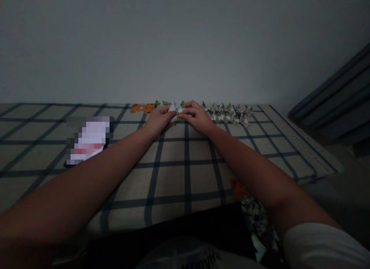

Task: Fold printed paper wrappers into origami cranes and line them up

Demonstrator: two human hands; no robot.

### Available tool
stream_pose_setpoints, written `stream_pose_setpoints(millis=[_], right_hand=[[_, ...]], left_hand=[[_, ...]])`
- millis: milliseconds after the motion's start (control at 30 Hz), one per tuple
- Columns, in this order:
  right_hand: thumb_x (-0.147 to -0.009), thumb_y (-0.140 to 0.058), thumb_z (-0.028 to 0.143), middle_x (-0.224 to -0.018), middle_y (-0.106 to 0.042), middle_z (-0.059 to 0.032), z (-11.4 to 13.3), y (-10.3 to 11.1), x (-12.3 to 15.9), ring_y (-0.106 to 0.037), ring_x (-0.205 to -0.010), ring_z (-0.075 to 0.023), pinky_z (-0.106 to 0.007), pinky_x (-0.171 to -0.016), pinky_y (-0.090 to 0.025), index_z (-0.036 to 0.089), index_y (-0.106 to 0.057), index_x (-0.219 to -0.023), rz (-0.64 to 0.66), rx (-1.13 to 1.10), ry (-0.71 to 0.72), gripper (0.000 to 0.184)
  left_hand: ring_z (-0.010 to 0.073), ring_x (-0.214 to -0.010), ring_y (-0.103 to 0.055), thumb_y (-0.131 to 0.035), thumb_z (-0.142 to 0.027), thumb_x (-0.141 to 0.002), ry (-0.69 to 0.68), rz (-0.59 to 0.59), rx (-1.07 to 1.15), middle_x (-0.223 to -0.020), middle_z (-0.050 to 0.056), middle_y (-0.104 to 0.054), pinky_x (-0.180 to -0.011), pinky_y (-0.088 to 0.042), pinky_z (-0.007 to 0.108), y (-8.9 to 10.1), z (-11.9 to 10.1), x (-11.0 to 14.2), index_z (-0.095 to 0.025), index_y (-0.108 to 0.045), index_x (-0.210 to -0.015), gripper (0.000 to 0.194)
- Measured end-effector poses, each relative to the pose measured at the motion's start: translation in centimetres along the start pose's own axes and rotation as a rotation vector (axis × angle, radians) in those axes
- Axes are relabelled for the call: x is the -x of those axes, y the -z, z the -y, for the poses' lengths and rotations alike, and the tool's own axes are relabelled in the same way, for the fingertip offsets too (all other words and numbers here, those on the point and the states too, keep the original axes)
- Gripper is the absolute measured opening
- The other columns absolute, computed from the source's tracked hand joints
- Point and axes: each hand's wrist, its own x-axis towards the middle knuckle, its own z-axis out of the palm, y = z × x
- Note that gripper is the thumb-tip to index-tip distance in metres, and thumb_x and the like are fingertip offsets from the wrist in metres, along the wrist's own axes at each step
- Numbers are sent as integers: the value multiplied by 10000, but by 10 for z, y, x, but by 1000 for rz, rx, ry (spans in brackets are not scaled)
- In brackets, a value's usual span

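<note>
Near the far side of the table my left hand (pixel 157 120) is closed, thumb and fingers pinching the left side of a small folded paper piece (pixel 179 109), white and green. My right hand (pixel 198 118) grips the same piece from the right between thumb and fingers. The fingers cover part of it, so its exact shape is unclear. Close by on the right lie rows of similar folded paper pieces (pixel 228 115), pointed and green-white. A few more show behind my hands along the wall side.
A phone (pixel 92 138) with a lit, blurred screen lies at left on the checked tablecloth (pixel 173 168). A plain wall (pixel 185 41) stands behind the table. Below my right forearm is a heap of crumpled-looking paper pieces (pixel 256 215). Dark folds hang at far right.
</note>
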Motion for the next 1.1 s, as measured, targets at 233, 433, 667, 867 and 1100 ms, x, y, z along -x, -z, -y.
stream_pose_setpoints(millis=[233, 433, 667, 867, 1100], right_hand=[[-890, -703, 361, -1197, -595, -96, 5, 0, 0, -544, -1205, -248, -437, -1103, -423, 209, -746, -839, -14, 11, 54, 165], [-899, -692, 334, -1236, -577, -89, 6, 2, 1, -568, -1129, -220, -421, -1068, -453, 211, -740, -847, 49, -2, 48, 142], [-900, -688, 283, -1193, -589, -85, 5, 1, -1, -551, -1148, -230, -415, -1042, -452, 205, -731, -829, 62, 36, 51, 114], [-899, -711, 347, -1194, -586, -85, 0, -2, 3, -550, -1173, -223, -378, -989, -492, 227, -744, -997, 49, 29, 127, 158], [-908, -702, 383, -1213, -580, -86, -5, -2, 3, -555, -1182, -223, -395, -1018, -489, 241, -755, -1059, 49, 47, 159, 214]], left_hand=[[134, -533, -512, -742, -355, -710, -15, -21, -79, -605, 12, -612, -488, -378, 266, 1, 0, -1, -188, -668, -667, 188], [127, -536, -532, -726, -355, -707, 33, -12, 39, -630, 19, -620, -482, -429, 248, 0, -1, -1, -184, -651, -691, 187], [144, -568, -556, -738, -413, -720, 41, -4, 71, -685, 28, -636, -486, -436, 257, -2, -2, 0, -189, -659, -752, 240], [123, -572, -552, -795, -462, -703, 76, -52, 53, -677, 26, -644, -509, -442, 230, -2, -5, 4, -172, -698, -777, 315], [119, -575, -541, -794, -454, -701, 103, -68, 63, -709, 31, -648, -494, -405, 222, -2, -7, 5, -168, -715, -833, 325]])
